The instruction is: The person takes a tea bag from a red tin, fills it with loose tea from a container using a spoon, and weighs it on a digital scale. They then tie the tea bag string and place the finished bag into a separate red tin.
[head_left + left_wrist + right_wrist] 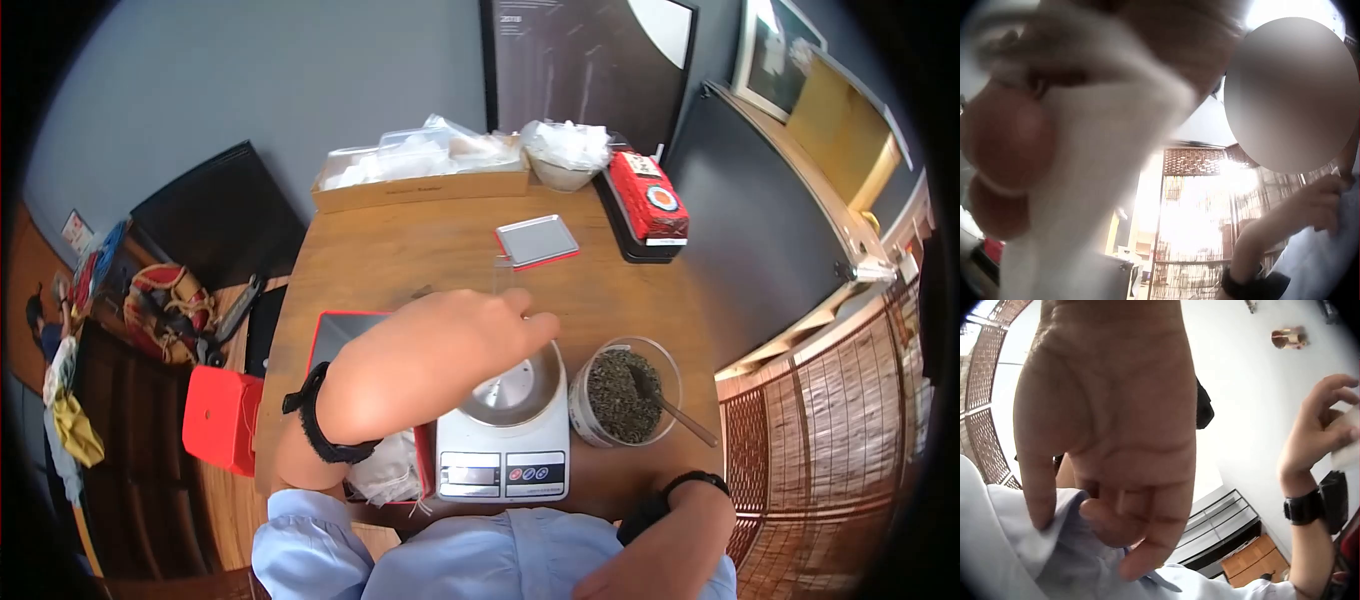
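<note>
In the head view, my left hand [465, 325] reaches over a metal bowl [515, 405] on a white kitchen scale [503, 440]. The left wrist view shows its fingers [1013, 140] pinching a blurred, pale pouch [1091, 169], part of which also appears in the right wrist view. To the scale's right stands a clear tub of dark dried leaves [620, 395] with a spoon [685, 418] in it. My right hand [1110, 431] is near my shirt, its fingers loosely bent and holding nothing.
A red-rimmed tray [427, 465] holding white pouches [388, 472] lies left of the scale, partly under my left arm. Farther back are a small grey tray [538, 241], a cardboard box of clear bags [425, 188], a bowl of white items [565, 175] and a red packet [650, 195].
</note>
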Motion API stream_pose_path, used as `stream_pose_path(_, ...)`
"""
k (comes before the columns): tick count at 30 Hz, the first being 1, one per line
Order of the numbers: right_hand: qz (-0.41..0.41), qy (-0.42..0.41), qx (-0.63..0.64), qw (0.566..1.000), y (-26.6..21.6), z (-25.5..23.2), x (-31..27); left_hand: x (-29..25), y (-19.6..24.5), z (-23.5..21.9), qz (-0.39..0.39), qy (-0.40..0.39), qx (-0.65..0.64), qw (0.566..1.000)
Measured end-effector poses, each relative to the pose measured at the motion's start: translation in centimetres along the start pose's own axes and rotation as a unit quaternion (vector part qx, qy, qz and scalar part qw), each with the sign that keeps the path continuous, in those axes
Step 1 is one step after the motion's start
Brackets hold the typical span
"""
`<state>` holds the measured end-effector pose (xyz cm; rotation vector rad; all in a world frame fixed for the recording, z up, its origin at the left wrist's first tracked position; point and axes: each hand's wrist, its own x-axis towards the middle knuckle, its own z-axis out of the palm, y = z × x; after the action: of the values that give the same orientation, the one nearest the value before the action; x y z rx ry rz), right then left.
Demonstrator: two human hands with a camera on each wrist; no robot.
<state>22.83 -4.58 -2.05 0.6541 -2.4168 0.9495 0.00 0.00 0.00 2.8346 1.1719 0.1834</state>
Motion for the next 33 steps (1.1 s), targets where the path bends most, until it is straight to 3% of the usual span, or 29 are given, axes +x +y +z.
stream_pose_path(4, 0.062, 0.041, -0.131, 0.989, 0.7, -1.8, -0.5, 1.6, 0.0, -0.4, 0.011, 0.004, -0.049, 0.999)
stream_pose_path(6, 0.087, 0.061, -0.188, 0.976, 0.9, -2.3, -0.6, 2.0, 0.4, -0.7, -0.018, 0.061, -0.094, 0.994)
stream_pose_path(8, 0.182, 0.13, -0.375, 0.9, 2.4, -1.3, -0.4, 2.4, 0.7, -0.8, -0.037, 0.09, -0.121, 0.988)
stream_pose_path(9, 0.183, 0.135, -0.376, 0.898, 3.0, -1.1, -0.4, 2.5, 0.9, -0.7, -0.059, 0.121, -0.152, 0.979)
stream_pose_path(14, 0.215, 0.139, -0.477, 0.841, 3.4, -1.0, -0.7, 2.9, 1.7, 0.0, -0.084, 0.089, -0.219, 0.968)
stream_pose_path(22, 0.253, 0.143, -0.53, 0.796, 4.4, -0.2, -1.2, 3.4, 1.8, -0.3, -0.076, 0.024, -0.289, 0.954)
stream_pose_path(24, 0.262, 0.157, -0.525, 0.795, 4.3, -0.4, -1.2, 3.7, 2.6, -1.9, -0.168, -0.066, -0.364, 0.914)
stream_pose_path(28, 0.275, 0.209, -0.473, 0.81, 3.4, -1.2, -1.4, 3.4, 2.3, -1.9, -0.196, -0.067, -0.426, 0.881)
stream_pose_path(30, 0.275, 0.243, -0.446, 0.817, 2.9, -1.4, -1.5, 2.5, 1.7, -1.3, -0.139, 0.084, -0.44, 0.883)
stream_pose_path(31, 0.268, 0.263, -0.444, 0.814, 2.8, -1.5, -1.6, 2.0, 1.7, -1.4, -0.138, 0.084, -0.438, 0.884)
stream_pose_path(33, 0.26, 0.282, -0.444, 0.81, 2.3, -1.7, -2.0, 1.3, 2.0, -1.5, -0.119, 0.144, -0.286, 0.94)
